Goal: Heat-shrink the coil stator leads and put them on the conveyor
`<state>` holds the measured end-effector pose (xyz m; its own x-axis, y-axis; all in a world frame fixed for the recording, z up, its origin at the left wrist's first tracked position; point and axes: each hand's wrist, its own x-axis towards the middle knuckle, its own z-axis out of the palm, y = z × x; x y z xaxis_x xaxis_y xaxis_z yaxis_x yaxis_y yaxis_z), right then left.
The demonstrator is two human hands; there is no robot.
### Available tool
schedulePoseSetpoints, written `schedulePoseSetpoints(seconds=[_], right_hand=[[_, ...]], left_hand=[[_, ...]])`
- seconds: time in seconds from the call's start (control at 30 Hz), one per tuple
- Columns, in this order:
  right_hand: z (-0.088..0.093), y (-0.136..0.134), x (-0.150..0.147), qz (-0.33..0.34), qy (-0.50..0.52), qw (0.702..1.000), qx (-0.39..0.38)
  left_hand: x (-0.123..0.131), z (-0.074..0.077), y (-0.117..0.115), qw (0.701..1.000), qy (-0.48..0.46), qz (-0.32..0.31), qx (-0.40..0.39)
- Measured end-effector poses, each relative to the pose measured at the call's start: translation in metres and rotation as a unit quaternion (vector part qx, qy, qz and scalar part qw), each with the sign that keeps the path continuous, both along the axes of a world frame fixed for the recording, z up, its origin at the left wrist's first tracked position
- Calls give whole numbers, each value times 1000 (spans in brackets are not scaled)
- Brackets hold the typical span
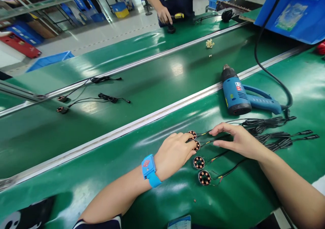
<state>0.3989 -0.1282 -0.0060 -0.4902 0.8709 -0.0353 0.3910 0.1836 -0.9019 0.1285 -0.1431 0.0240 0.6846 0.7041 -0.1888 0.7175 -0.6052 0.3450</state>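
Observation:
Four ring-shaped motor stators with copper windings lie in a slanting row on the green mat, their black cables running right. My left hand (177, 151), wearing a blue wrist strap (149, 168), has its fingers closed around the upper two, the top stator (193, 135) and the second stator (196, 145), partly covering both. Below these, the third stator (198, 162) and the lowest stator (204, 177) lie untouched. Over the upper cables, my right hand (236, 139) is open, thumb and forefinger apart. Bundled cables (276, 139) extend behind that hand.
A blue heat gun (237, 93) lies beyond my right hand, its cord looping up past a blue bin (291, 16). Two cabled stators (62, 110) rest on the conveyor belt (152, 83) between metal rails. Across it, a co-worker's hand (165, 16) holds a yellow-and-black tool.

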Motion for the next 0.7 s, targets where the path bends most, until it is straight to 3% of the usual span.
schedulePoseSetpoints(seconds=[0.1, 0.23, 0.3, 0.4, 0.5, 0.7], right_hand=[[2, 1, 6, -34, 7, 999, 27], [1, 0, 9, -87, -31, 987, 133], [0, -2, 5, -65, -44, 980, 185], [-4, -7, -9, 27, -62, 973, 221], [-10, -11, -23, 75, -84, 974, 195], [-8, -10, -31, 78, -118, 990, 19]], left_hand=[[0, 2, -1, 1000, -1, 0, -6], [-2, 0, -1, 1000, -8, -10, -3], [-2, -2, -1, 1000, -9, -6, 9], [0, -4, -2, 999, -8, 7, 31], [1, -7, -3, 999, -21, 6, 46], [3, -17, -6, 985, -80, -43, 144]])
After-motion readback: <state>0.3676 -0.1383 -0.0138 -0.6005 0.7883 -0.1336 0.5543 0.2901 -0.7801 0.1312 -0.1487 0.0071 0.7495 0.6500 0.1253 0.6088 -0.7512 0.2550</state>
